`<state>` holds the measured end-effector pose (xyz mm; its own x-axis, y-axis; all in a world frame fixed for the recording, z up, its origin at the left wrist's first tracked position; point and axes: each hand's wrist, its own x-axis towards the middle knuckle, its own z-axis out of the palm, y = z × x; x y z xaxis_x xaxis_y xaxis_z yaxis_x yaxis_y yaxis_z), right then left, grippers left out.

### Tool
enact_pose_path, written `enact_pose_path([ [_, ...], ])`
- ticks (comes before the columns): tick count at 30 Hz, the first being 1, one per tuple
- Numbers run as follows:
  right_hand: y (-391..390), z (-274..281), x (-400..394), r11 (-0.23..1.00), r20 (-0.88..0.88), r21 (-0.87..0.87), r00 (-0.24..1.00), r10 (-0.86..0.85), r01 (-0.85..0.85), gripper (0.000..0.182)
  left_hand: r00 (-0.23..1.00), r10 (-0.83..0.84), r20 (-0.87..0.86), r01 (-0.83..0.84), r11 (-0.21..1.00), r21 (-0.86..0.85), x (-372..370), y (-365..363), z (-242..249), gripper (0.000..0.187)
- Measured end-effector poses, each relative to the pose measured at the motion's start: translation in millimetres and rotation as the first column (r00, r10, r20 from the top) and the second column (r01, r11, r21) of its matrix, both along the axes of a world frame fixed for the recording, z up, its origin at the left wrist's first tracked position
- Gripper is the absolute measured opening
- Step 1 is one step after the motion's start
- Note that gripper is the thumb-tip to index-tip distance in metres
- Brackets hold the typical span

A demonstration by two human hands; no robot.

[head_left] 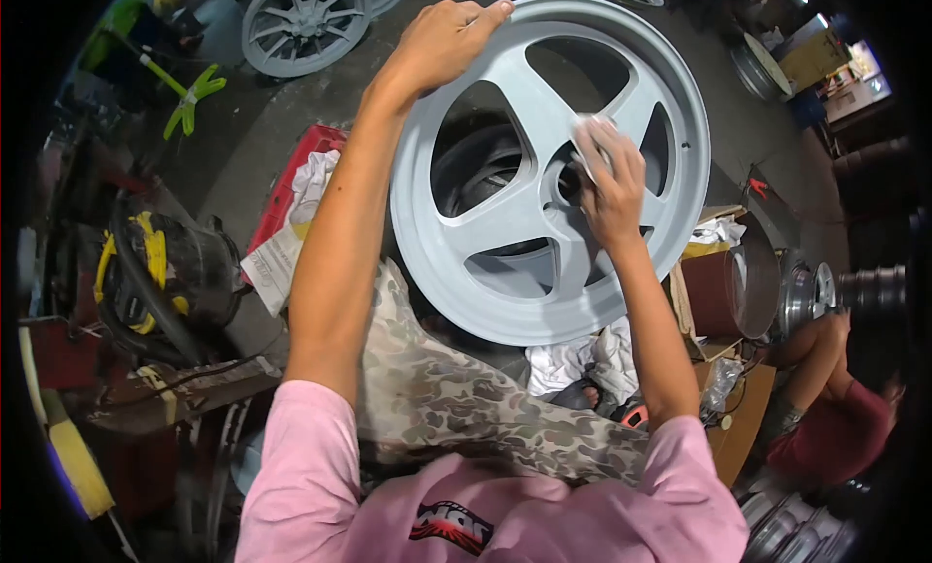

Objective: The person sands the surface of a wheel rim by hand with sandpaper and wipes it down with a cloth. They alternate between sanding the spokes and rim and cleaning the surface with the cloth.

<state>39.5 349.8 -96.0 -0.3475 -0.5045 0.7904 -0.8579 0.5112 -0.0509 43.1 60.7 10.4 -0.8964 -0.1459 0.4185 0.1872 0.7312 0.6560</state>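
A pale grey five-spoke car wheel rim (529, 102) stands tilted in front of me, over my camouflage-clad legs. My left hand (451, 44) is closed around its outer lip at the upper left, thumb pointing along the edge. Against the spokes beside the centre hole, my right hand (614, 180) presses a thin whitish pad (585, 136). The fingers are bent over this pad and slightly blurred by motion; its exact kind I cannot tell. Through the gaps between spokes, a dark round shape shows behind the wheel.
Left of the wheel lies a red tray (282, 199) with white cloth, near a black drum-shaped machine (199, 272) with yellow parts. Another grey wheel (306, 29) rests behind. At right are a cardboard box (743, 417), several metal wheels (791, 524) and a person in red (835, 432).
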Motion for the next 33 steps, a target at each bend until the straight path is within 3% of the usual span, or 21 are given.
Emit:
enact_pose_path([
  [4, -8, -3, 5, 0.993, 0.048, -0.119, 0.999, -0.004, 0.009, 0.039, 0.994, -0.047, -0.101, 0.046, 0.999, -0.019, -5, 6, 5, 0.061],
  [7, -27, -3, 9, 0.979, 0.101, -0.204, 0.994, 0.032, -0.011, 0.039, 1.000, 0.016, 0.013, -0.016, 1.000, 0.017, 4, 2, 3, 0.060],
  [10, -6, 6, 12, 0.962, 0.068, -0.257, 0.995, -0.078, 0.093, 0.043, 0.997, 0.009, -0.077, -0.007, 1.000, 0.017, 2, 2, -3, 0.060],
  [12, -2, 19, 9, 0.967, 0.165, -0.253, 0.983, 0.085, -0.041, 0.048, 0.999, -0.033, 0.003, 0.033, 0.998, 0.045, 2, 7, 2, 0.059],
  [14, -6, 10, 5, 0.994, 0.102, -0.083, 0.991, 0.082, -0.073, 0.058, 0.999, -0.004, 0.037, 0.002, 0.999, 0.044, 3, 10, 5, 0.059],
  [16, -7, 7, 5, 0.992, 0.045, -0.072, 0.993, 0.105, -0.102, 0.067, 0.991, -0.025, -0.133, 0.028, 0.999, 0.022, 5, 9, 0, 0.059],
  [20, -12, 23, 0, 0.990, 0.080, -0.069, 0.989, 0.128, -0.123, 0.064, 1.000, 0.008, -0.018, -0.007, 0.999, 0.040, 9, 17, 7, 0.060],
  [24, -69, 60, -5, 0.917, -0.018, 0.135, 0.925, 0.380, -0.375, 0.051, 1.000, 0.015, 0.007, -0.015, 0.999, 0.035, 9, 17, 6, 0.059],
  [26, -73, 61, -38, 0.933, -0.076, 0.087, 0.931, 0.357, -0.350, 0.052, 0.993, -0.028, -0.116, 0.034, 0.998, 0.046, 4, 14, -4, 0.060],
  [28, -65, 76, -54, 0.977, -0.027, 0.047, 0.978, 0.209, -0.208, 0.046, 0.997, -0.018, -0.069, 0.021, 0.999, 0.042, 4, 14, -2, 0.059],
  [30, -64, 70, -44, 0.965, 0.021, 0.028, 0.965, 0.261, -0.262, 0.043, 0.999, -0.028, -0.028, 0.028, 0.999, 0.029, 3, 15, 1, 0.059],
  [33, -73, 68, -19, 0.903, -0.025, 0.168, 0.914, 0.406, -0.396, 0.045, 0.996, -0.005, -0.093, 0.010, 0.999, 0.044, 4, 17, 3, 0.059],
])
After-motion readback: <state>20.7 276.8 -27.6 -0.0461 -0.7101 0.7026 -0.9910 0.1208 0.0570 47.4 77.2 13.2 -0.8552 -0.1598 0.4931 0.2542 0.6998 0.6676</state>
